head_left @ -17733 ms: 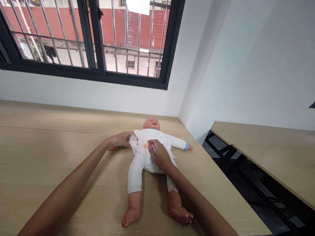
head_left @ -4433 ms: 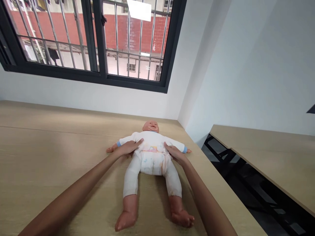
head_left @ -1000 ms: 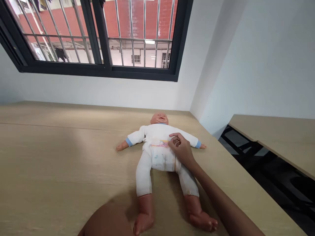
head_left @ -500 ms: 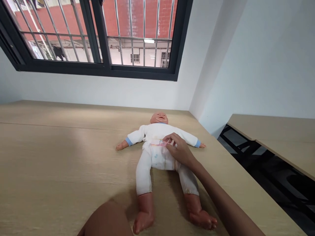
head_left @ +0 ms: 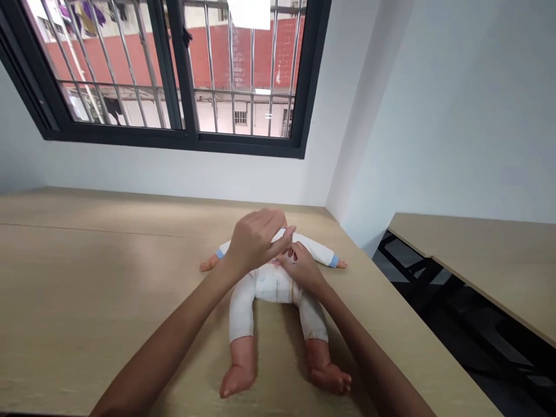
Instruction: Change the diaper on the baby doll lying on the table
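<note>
A baby doll (head_left: pixel 241 310) in white clothes with blue cuffs lies on its back, legs toward me. Its middle is wrapped in a white diaper (head_left: pixel 273 288) with small printed marks and a pink waist strip. My right hand (head_left: pixel 301 268) is at the diaper's waist, fingers and thumb drawn together on its front edge; the fingertips are partly hidden. Over the doll's chest hovers my left hand (head_left: pixel 257 238), fingers bent and thumb standing apart, with nothing visible in it. It covers the doll's head and much of the shirt.
The doll lies on a wide wooden tabletop (head_left: pixel 108 301) against a white wall (head_left: pixel 217 176). A dark-framed window (head_left: pixel 247 145) with metal bars is above. To the right, past the table's edge, stands another wooden top (head_left: pixel 482 243) with a black frame beneath.
My left hand has come in from the lower left and now hangs above the doll's chest. My right hand stays at the diaper's waist. The view has tilted slightly upward.
</note>
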Demonstrator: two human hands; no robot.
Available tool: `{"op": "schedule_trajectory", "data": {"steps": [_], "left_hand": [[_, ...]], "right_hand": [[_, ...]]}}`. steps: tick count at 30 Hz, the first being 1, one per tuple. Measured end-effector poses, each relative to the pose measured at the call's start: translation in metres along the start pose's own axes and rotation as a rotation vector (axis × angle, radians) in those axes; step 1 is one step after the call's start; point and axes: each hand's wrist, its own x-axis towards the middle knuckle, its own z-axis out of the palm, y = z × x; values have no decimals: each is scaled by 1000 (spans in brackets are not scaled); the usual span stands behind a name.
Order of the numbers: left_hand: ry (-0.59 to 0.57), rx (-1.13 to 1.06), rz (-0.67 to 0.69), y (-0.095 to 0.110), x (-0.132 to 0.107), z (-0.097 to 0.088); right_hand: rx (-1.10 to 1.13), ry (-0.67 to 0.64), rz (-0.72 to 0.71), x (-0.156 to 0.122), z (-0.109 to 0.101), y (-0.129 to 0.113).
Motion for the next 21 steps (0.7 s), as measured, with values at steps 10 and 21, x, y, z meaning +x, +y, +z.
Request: {"op": "schedule_trajectory", "data": {"steps": [10, 21], "left_hand": [[-759, -72, -281, -40, -2, 47], [-733, -238, -280, -59, -3, 66]], "right_hand": [[87, -7, 68, -2, 5, 8], [117, 39, 101, -4, 9, 12]]}}
